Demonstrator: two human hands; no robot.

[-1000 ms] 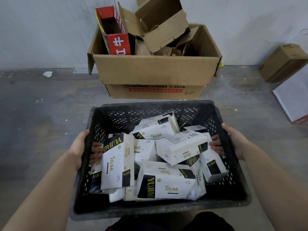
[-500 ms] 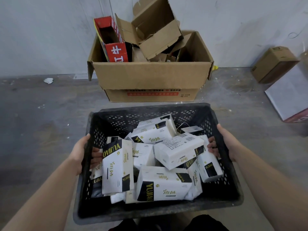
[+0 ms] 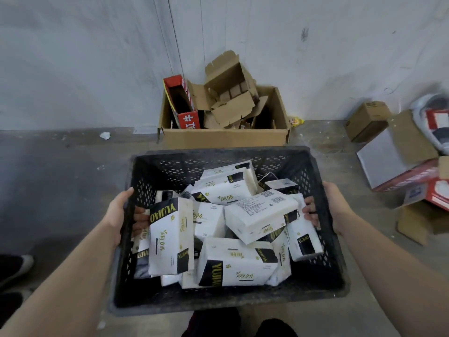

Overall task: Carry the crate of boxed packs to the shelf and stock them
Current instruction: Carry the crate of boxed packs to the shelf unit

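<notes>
A black perforated plastic crate [image 3: 218, 154] is held up off the concrete floor in front of me. It holds several white and black boxed packs [image 3: 260, 215] lying in a loose heap. My left hand [image 3: 121, 210] grips the crate's left wall, thumb outside and fingers hooked through to the inside. My right hand [image 3: 328, 205] grips the right wall the same way, its fingertips showing inside beside a pack. No shelf is in view.
A large cardboard box [image 3: 226, 137] full of folded cartons stands against the grey wall just beyond the crate. Small brown boxes [image 3: 366, 120] and red and white cartons [image 3: 413, 176] lie on the floor at right. A shoe [image 3: 14, 266] shows at the far left edge.
The crate has risen with both hands and the view has pulled back from the cardboard box. More cartons have come into sight on the right.
</notes>
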